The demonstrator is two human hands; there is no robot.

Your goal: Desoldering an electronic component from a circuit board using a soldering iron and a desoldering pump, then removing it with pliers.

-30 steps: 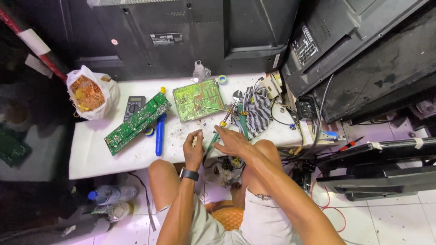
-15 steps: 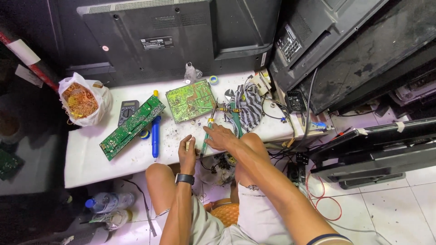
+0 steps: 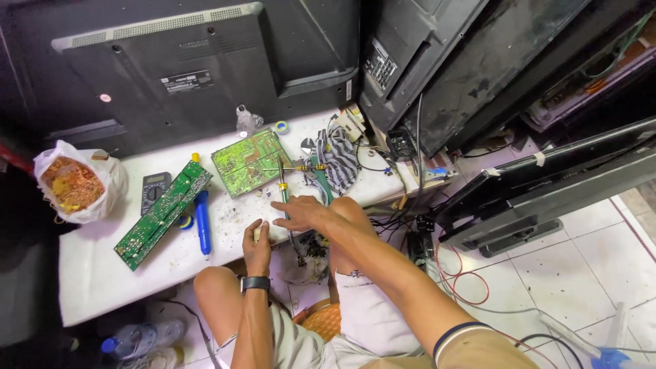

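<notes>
Small pale part (image 3: 257, 234) pinched in left hand (image 3: 257, 247) at white bench (image 3: 89, 287) edge, above the knees. Right hand (image 3: 301, 212) closed around green-handled soldering iron (image 3: 282, 183), tip angled away toward square green board (image 3: 250, 161), seemingly kept clear of fingers. Long board (image 3: 161, 214), blue pump (image 3: 203, 223), multimeter (image 3: 154, 190) further left, within reach.

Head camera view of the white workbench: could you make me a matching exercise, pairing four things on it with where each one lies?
Things:
1. long narrow green circuit board
2. square light-green circuit board
3. white plastic bag of orange scraps
4. striped grey cloth

Places:
A. far left end of the bench
B. right of the square board, among the cables
C. middle of the bench, near the dark screen backs
D. slanting beside the blue pen-shaped tool

Pairs: 1-D, 2-C, 3-A, 4-B
</notes>
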